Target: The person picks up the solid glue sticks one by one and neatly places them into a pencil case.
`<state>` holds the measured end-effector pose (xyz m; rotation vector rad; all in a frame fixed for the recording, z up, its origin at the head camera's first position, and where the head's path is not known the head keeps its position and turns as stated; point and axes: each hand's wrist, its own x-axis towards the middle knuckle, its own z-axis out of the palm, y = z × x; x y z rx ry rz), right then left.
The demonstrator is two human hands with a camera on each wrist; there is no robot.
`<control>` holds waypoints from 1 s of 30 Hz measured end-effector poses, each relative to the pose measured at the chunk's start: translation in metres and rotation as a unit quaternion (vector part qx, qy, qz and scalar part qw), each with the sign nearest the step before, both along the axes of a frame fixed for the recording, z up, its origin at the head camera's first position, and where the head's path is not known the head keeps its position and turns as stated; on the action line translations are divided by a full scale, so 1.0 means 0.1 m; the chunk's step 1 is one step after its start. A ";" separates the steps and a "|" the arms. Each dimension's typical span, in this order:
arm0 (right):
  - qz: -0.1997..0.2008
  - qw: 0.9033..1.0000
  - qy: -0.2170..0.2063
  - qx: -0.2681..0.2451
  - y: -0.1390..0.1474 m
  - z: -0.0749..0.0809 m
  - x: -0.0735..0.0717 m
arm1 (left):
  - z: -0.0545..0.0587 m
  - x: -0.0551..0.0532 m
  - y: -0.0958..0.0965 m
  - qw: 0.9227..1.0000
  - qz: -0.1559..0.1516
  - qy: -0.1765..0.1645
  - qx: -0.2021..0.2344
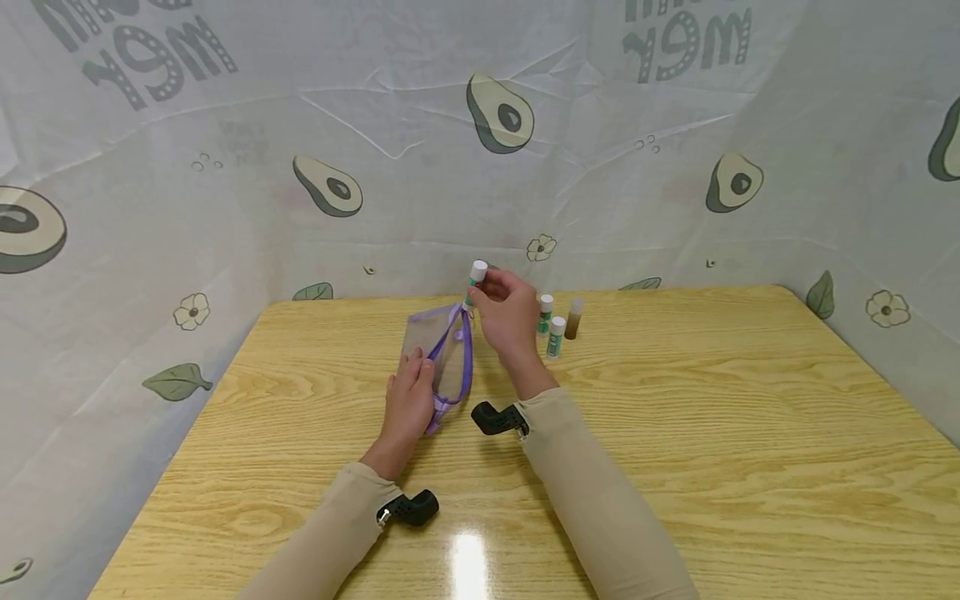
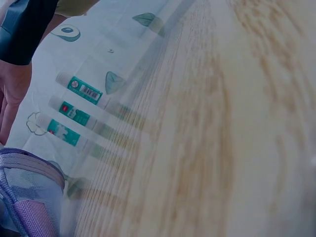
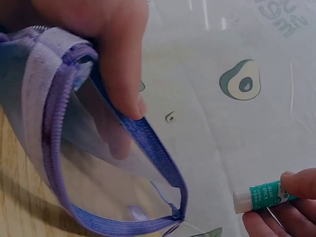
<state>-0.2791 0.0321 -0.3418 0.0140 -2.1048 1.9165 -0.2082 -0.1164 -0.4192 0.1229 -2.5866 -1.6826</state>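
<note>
My right hand (image 1: pixel 512 321) pinches a glue stick (image 1: pixel 477 273) between thumb and fingers, its white end up, just beyond the far end of a purple-edged mesh zipper pouch (image 1: pixel 467 375). In the right wrist view the glue stick (image 3: pixel 266 196) has a green label and lies beside the pouch's unzipped mouth. My left hand (image 1: pixel 408 400) grips the pouch's near-left side; in the right wrist view, the left hand (image 3: pixel 123 59) has a finger over the zipper edge (image 3: pixel 153 148) and another showing through the mesh. The mouth gapes. In the left wrist view, only a corner of the pouch (image 2: pixel 32 187) shows.
Right of the right hand stand two green-labelled glue sticks (image 1: pixel 545 317) and a brownish tube (image 1: pixel 573 319) with a pale top. All sit on a wood-grain table (image 1: pixel 712 433). A white avocado-print cloth (image 1: pixel 420 217) hangs along its far edge. Black wrist mounts (image 1: pixel 495 418) jut from both sleeves.
</note>
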 end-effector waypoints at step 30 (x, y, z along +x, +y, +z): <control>-0.006 0.989 -0.079 0.121 -0.04 -0.39 -0.10 | 0.00 -0.01 0.01 1.000 0.005 0.016 -0.015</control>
